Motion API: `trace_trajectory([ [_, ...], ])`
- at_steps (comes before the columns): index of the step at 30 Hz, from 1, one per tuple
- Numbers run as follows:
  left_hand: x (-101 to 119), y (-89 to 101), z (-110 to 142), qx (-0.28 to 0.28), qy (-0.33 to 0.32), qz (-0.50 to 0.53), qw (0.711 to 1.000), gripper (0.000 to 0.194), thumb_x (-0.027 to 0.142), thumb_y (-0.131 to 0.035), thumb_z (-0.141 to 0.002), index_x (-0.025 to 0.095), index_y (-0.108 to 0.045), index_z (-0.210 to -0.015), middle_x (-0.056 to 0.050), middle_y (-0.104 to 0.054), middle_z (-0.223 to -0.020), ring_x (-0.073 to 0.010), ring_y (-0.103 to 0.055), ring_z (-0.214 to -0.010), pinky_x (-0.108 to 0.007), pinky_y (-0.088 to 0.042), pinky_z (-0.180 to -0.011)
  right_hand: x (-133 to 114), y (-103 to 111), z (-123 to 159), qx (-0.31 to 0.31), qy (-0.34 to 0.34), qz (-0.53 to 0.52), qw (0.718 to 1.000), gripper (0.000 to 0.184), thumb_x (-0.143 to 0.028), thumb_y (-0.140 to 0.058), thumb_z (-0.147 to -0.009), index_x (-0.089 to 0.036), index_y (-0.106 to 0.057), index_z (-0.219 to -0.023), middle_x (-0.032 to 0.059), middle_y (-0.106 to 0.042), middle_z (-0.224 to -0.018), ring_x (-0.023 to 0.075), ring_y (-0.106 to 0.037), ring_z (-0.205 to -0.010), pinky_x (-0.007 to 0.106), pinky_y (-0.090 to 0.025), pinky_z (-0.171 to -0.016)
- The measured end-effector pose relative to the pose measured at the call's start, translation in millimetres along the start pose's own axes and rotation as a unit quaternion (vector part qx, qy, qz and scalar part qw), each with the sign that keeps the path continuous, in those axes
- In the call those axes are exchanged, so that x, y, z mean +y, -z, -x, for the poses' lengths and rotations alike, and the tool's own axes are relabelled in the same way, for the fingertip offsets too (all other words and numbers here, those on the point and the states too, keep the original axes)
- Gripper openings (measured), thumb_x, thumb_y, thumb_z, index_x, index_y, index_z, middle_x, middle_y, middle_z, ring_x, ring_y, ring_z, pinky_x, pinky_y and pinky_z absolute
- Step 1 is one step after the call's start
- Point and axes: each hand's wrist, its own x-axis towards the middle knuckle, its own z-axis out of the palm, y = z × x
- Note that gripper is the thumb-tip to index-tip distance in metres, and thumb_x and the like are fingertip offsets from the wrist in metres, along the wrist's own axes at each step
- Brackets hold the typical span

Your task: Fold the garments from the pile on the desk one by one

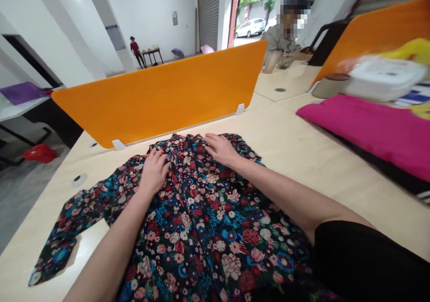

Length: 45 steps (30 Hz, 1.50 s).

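Observation:
A dark floral blouse (201, 217) lies spread on the light wooden table (289, 145), its collar end towards the orange divider. One long sleeve (83, 208) stretches out to the left. My left hand (154, 172) rests on the left shoulder area of the fabric, fingers apart and pointing away from me. On the other side of the collar, my right hand (220, 148) lies on the cloth near the right shoulder, its fingers extended. Neither hand grasps anything. My right forearm covers part of the blouse's right side.
An orange divider (168, 96) stands across the table's far side. To the right are folded magenta cloth (369, 131), a white plastic container (386, 75) and a brownish roll (331, 85). A person (285, 33) sits beyond the divider; another person (135, 51) stands far back. A red basin (39, 153) is at left.

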Motion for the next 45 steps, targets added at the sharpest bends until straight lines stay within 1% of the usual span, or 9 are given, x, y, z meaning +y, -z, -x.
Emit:
trace_trajectory([
  [4, 42, -31.5, -21, -0.104, 0.048, -0.002, 0.993, 0.057, 0.052, -0.034, -0.093, 0.023, -0.044, -0.141, -0.010, -0.035, -0.152, -0.0352, -0.024, -0.141, -0.057, -0.024, -0.112, 58, 45, 31, 0.061, -0.130, 0.000, 0.990, 0.029, -0.027, -0.049, -0.089, -0.020, -0.068, -0.110, 0.0079, -0.068, -0.113, 0.0219, -0.061, -0.107, 0.036, -0.045, -0.097],
  [8, 50, -39.3, -27, -0.147, 0.085, -0.030, 0.985, 0.062, 0.061, -0.029, -0.091, 0.030, -0.039, -0.144, -0.008, -0.030, -0.155, -0.0399, -0.023, -0.141, -0.062, -0.017, -0.111, 94, 67, 61, -0.042, -0.240, 0.035, 0.969, 0.035, -0.032, -0.071, -0.073, -0.018, -0.071, -0.105, 0.0076, -0.070, -0.105, 0.0224, -0.065, -0.092, 0.031, -0.049, -0.081],
  [11, 47, -38.2, -28, -0.155, 0.080, -0.043, 0.984, 0.062, 0.060, -0.027, -0.092, 0.030, -0.037, -0.145, -0.008, -0.030, -0.155, -0.0387, -0.023, -0.141, -0.060, -0.018, -0.112, 105, 68, 67, -0.069, -0.265, 0.044, 0.961, 0.018, -0.021, -0.066, -0.074, -0.019, -0.073, -0.091, 0.0027, -0.071, -0.087, 0.0187, -0.064, -0.082, 0.026, -0.047, -0.074],
  [20, 46, -38.5, -30, -0.160, 0.089, -0.065, 0.981, 0.063, 0.058, -0.027, -0.092, 0.026, -0.035, -0.147, -0.009, -0.029, -0.155, -0.0386, -0.024, -0.140, -0.059, -0.019, -0.112, 147, 107, 62, 0.159, -0.402, 0.211, 0.877, 0.034, -0.014, -0.044, -0.086, -0.016, -0.065, -0.113, 0.0164, -0.058, -0.121, 0.0293, -0.052, -0.111, 0.039, -0.041, -0.088],
  [29, 47, -35.9, -30, -0.164, 0.091, -0.067, 0.980, 0.062, 0.057, -0.027, -0.093, 0.027, -0.034, -0.147, -0.008, -0.028, -0.156, -0.0386, -0.023, -0.141, -0.058, -0.019, -0.112, 147, 101, 64, 0.057, -0.554, 0.112, 0.823, 0.048, -0.051, -0.052, -0.085, -0.009, -0.070, -0.098, 0.0218, -0.067, -0.104, 0.0304, -0.062, -0.100, 0.035, -0.045, -0.079],
  [33, 47, -36.1, -29, -0.165, 0.091, -0.070, 0.980, 0.061, 0.056, -0.028, -0.093, 0.028, -0.035, -0.147, -0.008, -0.028, -0.156, -0.0384, -0.024, -0.141, -0.058, -0.019, -0.112, 157, 107, 52, 0.069, -0.528, 0.109, 0.840, 0.026, -0.027, -0.059, -0.079, -0.012, -0.069, -0.098, 0.0157, -0.069, -0.098, 0.0270, -0.061, -0.098, 0.033, -0.046, -0.081],
  [37, 47, -37.6, -28, -0.161, 0.087, -0.062, 0.981, 0.062, 0.057, -0.028, -0.092, 0.027, -0.036, -0.146, -0.009, -0.029, -0.155, -0.0389, -0.024, -0.141, -0.059, -0.019, -0.112, 146, 114, 28, 0.213, -0.438, 0.065, 0.871, 0.021, -0.020, -0.048, -0.083, -0.014, -0.066, -0.091, 0.0125, -0.069, -0.096, 0.0239, -0.060, -0.096, 0.033, -0.045, -0.086],
  [40, 46, -38.6, -28, -0.157, 0.091, -0.052, 0.982, 0.063, 0.058, -0.027, -0.092, 0.028, -0.036, -0.146, -0.008, -0.029, -0.155, -0.0384, -0.023, -0.141, -0.059, -0.018, -0.112, 105, 108, -2, 0.311, -0.305, -0.048, 0.899, 0.014, -0.019, -0.048, -0.080, -0.016, -0.062, -0.084, 0.0090, -0.068, -0.093, 0.0212, -0.060, -0.092, 0.032, -0.046, -0.085],
  [45, 46, -38.6, -27, -0.154, 0.090, -0.040, 0.983, 0.062, 0.057, -0.029, -0.092, 0.027, -0.037, -0.146, -0.008, -0.028, -0.156, -0.0380, -0.023, -0.141, -0.059, -0.018, -0.112, 11, 84, -34, 0.203, -0.023, -0.215, 0.955, 0.014, -0.030, -0.053, -0.082, -0.019, -0.060, -0.086, 0.0045, -0.066, -0.099, 0.0175, -0.060, -0.092, 0.030, -0.048, -0.081],
])
